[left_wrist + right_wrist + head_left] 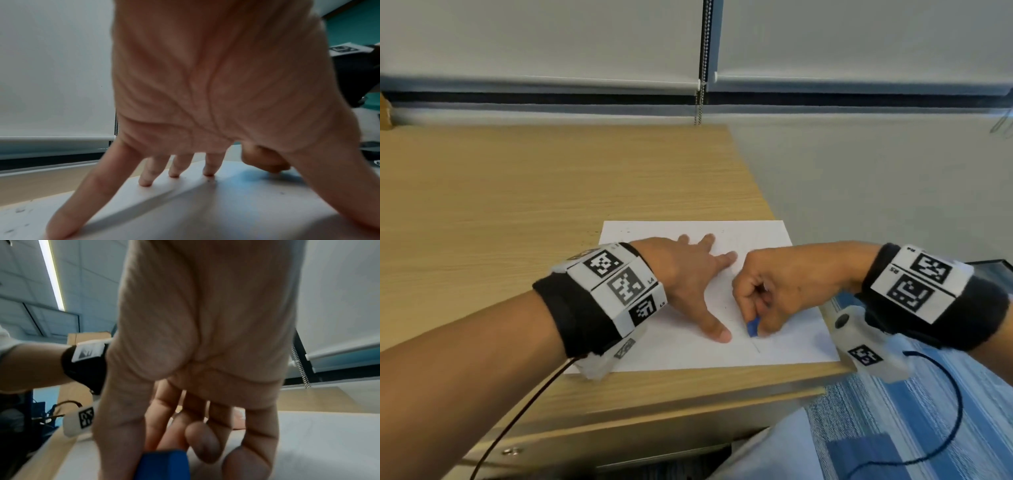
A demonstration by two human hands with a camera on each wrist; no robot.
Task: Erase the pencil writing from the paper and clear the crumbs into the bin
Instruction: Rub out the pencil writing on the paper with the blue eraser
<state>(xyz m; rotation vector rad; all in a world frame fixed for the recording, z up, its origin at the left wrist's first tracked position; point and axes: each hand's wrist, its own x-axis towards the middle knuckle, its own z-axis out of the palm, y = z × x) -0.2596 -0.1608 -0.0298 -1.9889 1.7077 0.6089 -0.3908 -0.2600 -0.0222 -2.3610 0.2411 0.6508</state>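
Blue rubber eraser pinched in my right hand, I should rub lightly while my spread left hand presses the white paper sheet flat.

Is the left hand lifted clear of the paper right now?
No, the left hand lies spread flat on the paper, fingertips pressing it down.

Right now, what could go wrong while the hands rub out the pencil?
The paper lies right at the desk corner, so hard rubbing could crease it, though the left hand presses it flat. Crumbs could roll onto the floor. The right hand pinches the blue eraser by little; it might slip.
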